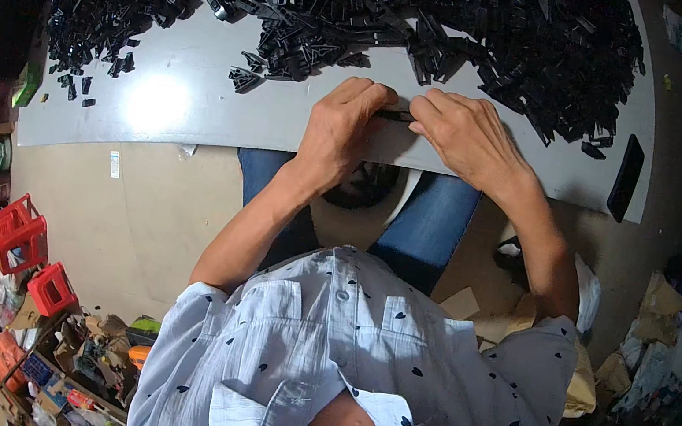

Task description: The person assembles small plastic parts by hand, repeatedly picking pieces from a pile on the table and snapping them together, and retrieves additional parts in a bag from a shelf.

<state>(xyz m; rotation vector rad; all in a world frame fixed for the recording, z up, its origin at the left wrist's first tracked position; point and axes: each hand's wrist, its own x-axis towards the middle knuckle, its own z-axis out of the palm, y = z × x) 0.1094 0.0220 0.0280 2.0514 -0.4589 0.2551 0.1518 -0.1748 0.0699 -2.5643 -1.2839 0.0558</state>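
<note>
Both hands meet over the near edge of the pale table [195, 120], fingers bent and closed. Between them lies a small, thin black plastic part [396, 116]. My left hand [337, 128] grips its left end, while my right hand [463, 136] pinches the right end with thumb and fingers. Much of the part is hidden by the fingers, so its exact kind cannot be told. Just beyond the hands spreads a large heap of black plastic parts [552, 64], mostly long and narrow. A few loose black pieces [244, 79] lie on the heap's near side.
A flat black slab, like a phone [626, 178], lies at the table's right edge. Smaller black bits [72, 88] sit at the left. A dark round shape [359, 185] shows between my knees. Red plastic baskets [18, 233] and mixed clutter [73, 358] cover the left floor.
</note>
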